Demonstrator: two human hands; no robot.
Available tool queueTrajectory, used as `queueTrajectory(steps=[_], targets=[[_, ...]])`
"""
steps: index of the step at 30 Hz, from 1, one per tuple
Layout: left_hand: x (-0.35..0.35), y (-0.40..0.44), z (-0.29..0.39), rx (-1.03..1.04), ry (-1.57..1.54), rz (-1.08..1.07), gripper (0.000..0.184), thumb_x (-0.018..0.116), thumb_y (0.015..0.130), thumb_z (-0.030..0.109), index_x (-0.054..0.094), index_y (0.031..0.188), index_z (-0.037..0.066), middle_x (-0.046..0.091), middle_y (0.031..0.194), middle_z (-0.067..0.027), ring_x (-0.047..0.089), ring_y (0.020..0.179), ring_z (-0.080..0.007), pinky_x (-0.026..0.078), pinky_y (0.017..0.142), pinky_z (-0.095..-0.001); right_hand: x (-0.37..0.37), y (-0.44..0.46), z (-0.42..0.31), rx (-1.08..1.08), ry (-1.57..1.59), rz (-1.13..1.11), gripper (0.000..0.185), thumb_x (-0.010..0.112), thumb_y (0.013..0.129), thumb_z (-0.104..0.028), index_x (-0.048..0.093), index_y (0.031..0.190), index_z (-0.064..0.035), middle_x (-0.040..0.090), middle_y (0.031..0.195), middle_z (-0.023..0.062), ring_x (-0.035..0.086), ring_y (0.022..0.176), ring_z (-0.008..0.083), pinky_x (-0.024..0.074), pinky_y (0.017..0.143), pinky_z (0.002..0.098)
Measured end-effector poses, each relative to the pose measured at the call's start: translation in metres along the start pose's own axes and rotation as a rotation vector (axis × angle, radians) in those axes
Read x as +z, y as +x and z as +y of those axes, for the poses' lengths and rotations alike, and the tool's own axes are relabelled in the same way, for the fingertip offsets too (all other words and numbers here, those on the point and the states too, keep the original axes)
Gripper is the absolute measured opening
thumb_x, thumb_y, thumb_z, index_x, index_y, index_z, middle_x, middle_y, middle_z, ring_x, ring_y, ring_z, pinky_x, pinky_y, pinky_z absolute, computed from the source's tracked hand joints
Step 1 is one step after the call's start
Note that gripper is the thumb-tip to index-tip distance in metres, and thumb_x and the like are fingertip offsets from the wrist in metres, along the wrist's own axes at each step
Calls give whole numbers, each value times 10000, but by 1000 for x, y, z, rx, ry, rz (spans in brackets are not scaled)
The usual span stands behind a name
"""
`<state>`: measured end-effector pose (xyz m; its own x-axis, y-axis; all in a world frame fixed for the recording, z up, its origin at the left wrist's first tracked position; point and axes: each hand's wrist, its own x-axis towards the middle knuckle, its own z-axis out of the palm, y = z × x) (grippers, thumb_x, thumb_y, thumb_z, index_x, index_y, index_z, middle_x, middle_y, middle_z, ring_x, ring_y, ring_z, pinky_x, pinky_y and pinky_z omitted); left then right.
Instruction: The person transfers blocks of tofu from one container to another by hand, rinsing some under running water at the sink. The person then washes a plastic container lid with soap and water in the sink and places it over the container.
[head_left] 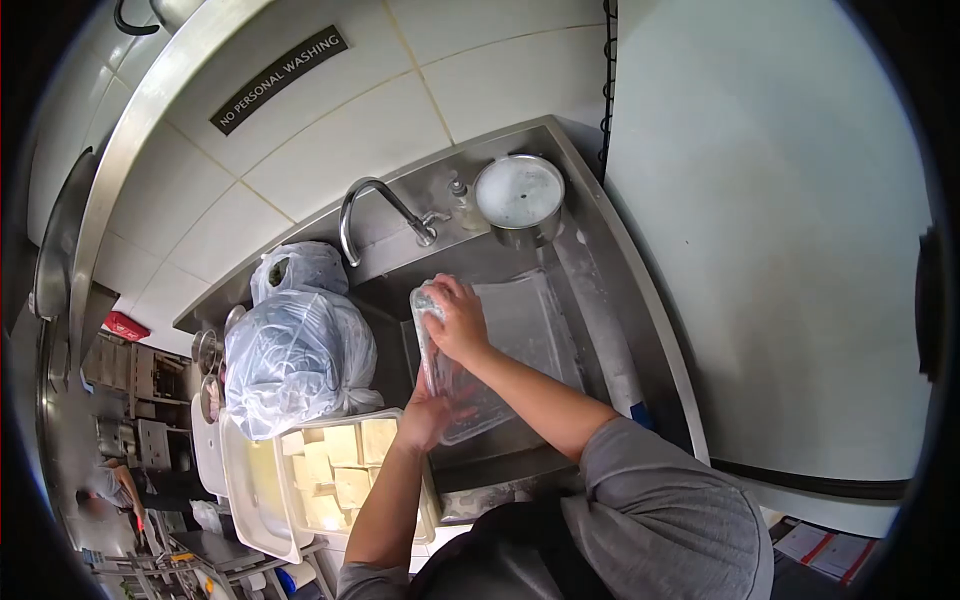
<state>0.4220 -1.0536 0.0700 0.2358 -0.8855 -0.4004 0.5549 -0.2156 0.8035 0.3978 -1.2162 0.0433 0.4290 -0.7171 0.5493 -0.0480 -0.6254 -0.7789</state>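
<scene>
A clear plastic container (495,405) is held tilted over the sink, wet and see-through. My left hand (428,415) grips its lower left side, and some fingers show through the plastic. My right hand (457,322) is closed over its upper left rim, fingers curled round the edge. Whitish foam or wet plastic shows by the right fingertips; whether a sponge or pad sits under them is hidden. Behind it, a large clear plastic piece (545,315) lies in the steel sink (510,468); where one ends and the other begins is hard to make out.
A curved tap (378,188), a pump bottle (462,205) and a pot of sudsy water (519,195) stand along the back. Tied plastic bags (295,350) sit left, above a tub of pale yellow blocks (350,487). A large pale door (760,240) borders the right. Another person works far left.
</scene>
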Motion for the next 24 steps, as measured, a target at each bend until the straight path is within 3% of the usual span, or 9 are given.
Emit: queueTrajectory(steps=[2,4,7,11,13,16,18,20,24], targets=[[6,-13,5,43,-36,-20,953,461,702,-75,53,1448,354,245,1466,-122,430,1215,-401,437,890,-549,0,-5,36,74,-125,36,314,634,717,-158,608,1024,-98,537,1126,94,526,995,316,436,820,449],[8,-23,15,99,-69,-27,960,474,701,-67,48,1447,364,230,1475,-129,426,1218,-407,435,897,-551,-4,-20,125,458,-186,6,291,630,755,-192,617,1029,-96,529,1136,103,527,1001,322,445,834,438],[4,-27,25,88,-73,-59,974,528,704,-33,45,1445,373,217,1483,-131,414,1226,-423,433,904,-557,-14,-41,188,603,-154,-24,315,616,785,-221,601,1075,-98,523,1132,109,525,993,337,439,849,427],[2,-19,26,99,-83,-15,936,571,753,19,47,1444,370,227,1478,-128,434,1205,-419,442,889,-558,-18,-80,167,453,-218,7,387,578,818,-224,532,1165,-60,473,1160,173,501,1011,367,414,875,442],[-4,-7,23,167,-83,-37,792,591,851,166,97,1446,334,258,1475,-95,427,1216,-373,396,921,-540,-14,-117,147,486,-207,15,440,554,826,-202,466,1215,-16,424,1184,229,464,1047,398,386,905,456],[-7,10,18,169,-111,-26,760,596,867,276,104,1444,331,248,1480,-81,392,1238,-371,381,932,-547,-3,-151,93,489,-115,49,511,550,798,-117,380,1263,8,384,1220,269,403,1110,439,337,952,473],[-13,25,10,160,-117,-34,722,563,891,310,105,1450,312,218,1492,-72,336,1280,-348,351,976,-533,-11,-154,33,297,8,-31,555,568,762,-59,361,1273,-1,380,1237,263,389,1128,445,320,960,488],[-19,41,0,301,-131,-4,686,521,914,305,103,1458,290,188,1502,-67,293,1311,-319,314,1024,-504,-22,-145,-12,190,72,-168,550,584,736,-27,402,1254,-51,384,1255,231,401,1121,418,333,946,479],[-3,35,9,228,-165,20,578,397,966,316,103,1462,280,180,1505,-55,285,1322,-294,328,1038,-455,-30,-114,-21,-39,19,-270,484,589,719,-4,497,1182,-111,423,1262,147,419,1109,379,349,934,453]])
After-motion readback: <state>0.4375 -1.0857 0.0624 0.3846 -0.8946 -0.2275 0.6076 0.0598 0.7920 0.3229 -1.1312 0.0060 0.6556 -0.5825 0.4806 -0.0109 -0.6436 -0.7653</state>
